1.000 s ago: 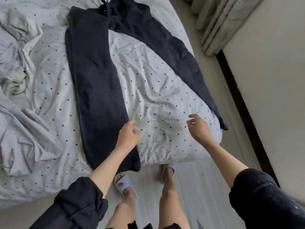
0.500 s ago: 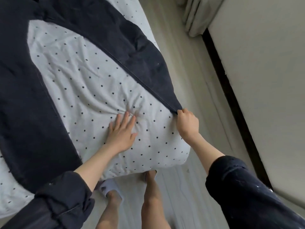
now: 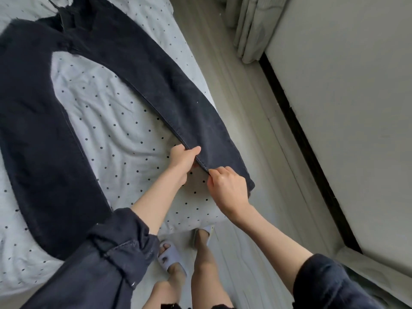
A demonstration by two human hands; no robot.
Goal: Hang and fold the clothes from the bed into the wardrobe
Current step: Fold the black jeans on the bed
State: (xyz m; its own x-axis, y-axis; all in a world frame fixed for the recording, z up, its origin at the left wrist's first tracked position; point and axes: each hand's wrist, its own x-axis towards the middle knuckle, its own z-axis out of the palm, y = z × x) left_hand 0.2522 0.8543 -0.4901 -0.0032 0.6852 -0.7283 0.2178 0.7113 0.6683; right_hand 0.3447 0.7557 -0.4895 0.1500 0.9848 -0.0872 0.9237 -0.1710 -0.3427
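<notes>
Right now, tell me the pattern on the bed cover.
White bed cover with small dark dots, seen in the head view.

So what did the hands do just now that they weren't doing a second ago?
The left hand left the dotted bedding and now pinches the inner edge of the dark trousers near the hem. The right hand keeps gripping that hem. The other trouser leg stayed flat on the bed.

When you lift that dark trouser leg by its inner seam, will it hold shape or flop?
Likely flop: the trousers lie limp, following the bed. Where the left hand and right hand pinch the seam, only that edge rises. The fabric looks thick, so probably weighty and not slippery.
</notes>
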